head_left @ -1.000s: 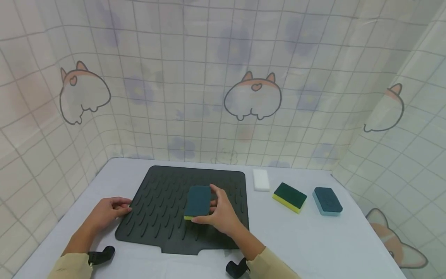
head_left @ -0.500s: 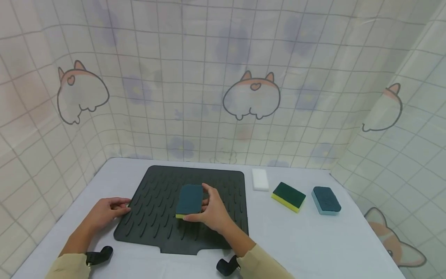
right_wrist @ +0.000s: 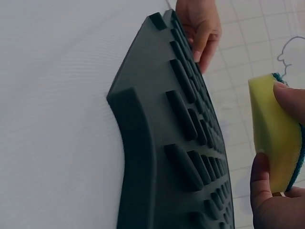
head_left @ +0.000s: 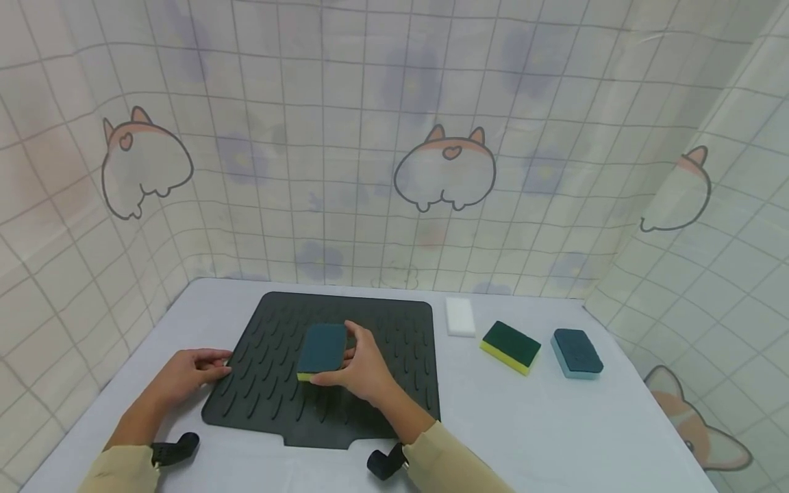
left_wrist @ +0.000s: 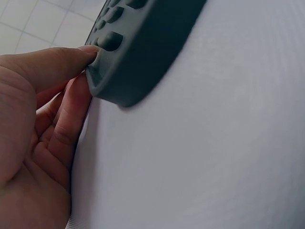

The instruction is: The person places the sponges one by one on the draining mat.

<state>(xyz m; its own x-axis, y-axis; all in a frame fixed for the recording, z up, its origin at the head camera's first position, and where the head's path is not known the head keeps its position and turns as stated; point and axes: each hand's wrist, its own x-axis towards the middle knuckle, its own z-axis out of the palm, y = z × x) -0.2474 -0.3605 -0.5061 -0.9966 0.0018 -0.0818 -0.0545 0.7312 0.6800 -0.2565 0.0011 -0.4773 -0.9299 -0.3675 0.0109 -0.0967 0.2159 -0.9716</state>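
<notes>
A sponge (head_left: 322, 347) with a dark teal scouring side up and a yellow foam body is held in my right hand (head_left: 360, 366), thumb at its near edge and fingers at its far right side. It is above the ridged dark grey drying mat (head_left: 388, 404); the right wrist view shows a gap between the yellow foam (right_wrist: 271, 133) and the mat. My left hand (head_left: 191, 376) pinches the mat's left edge. In the left wrist view, the thumb (left_wrist: 66, 62) lies on the mat's rim (left_wrist: 138, 62), with the fingers beside and below it.
Right of the mat lie a white block (head_left: 461, 317), a green and yellow sponge (head_left: 511, 344) and a blue sponge (head_left: 577, 352) with a dark top. A white cloth covers the table (head_left: 524, 438). A tile-patterned curtain (head_left: 345, 226) stands behind.
My right hand has carried the sponge leftward over the mat, the forearm following. My left hand keeps its place at the mat's left edge.
</notes>
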